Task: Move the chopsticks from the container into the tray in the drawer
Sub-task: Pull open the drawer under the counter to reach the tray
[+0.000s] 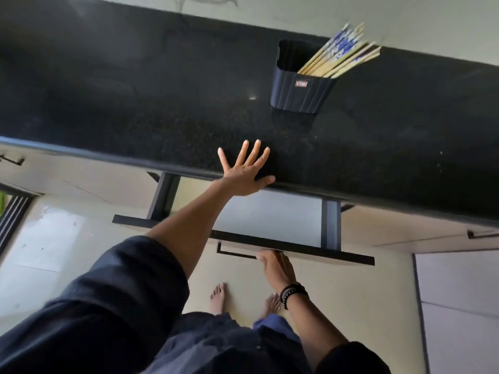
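Left hand [244, 171] lay spread flat on the countertop [135, 103]; right hand [272, 265] curled round the handle [237, 254]. The chopsticks [340, 55] leaned in the black container [299, 87], well apart from both hands. With the drawer [270, 217] only part-open, lowered chopsticks might strike the counter edge and scatter.

One container [299, 90], one drawer [324, 254], one left hand [245, 172], one right hand [275, 267], one bundle of chopsticks [340, 56]
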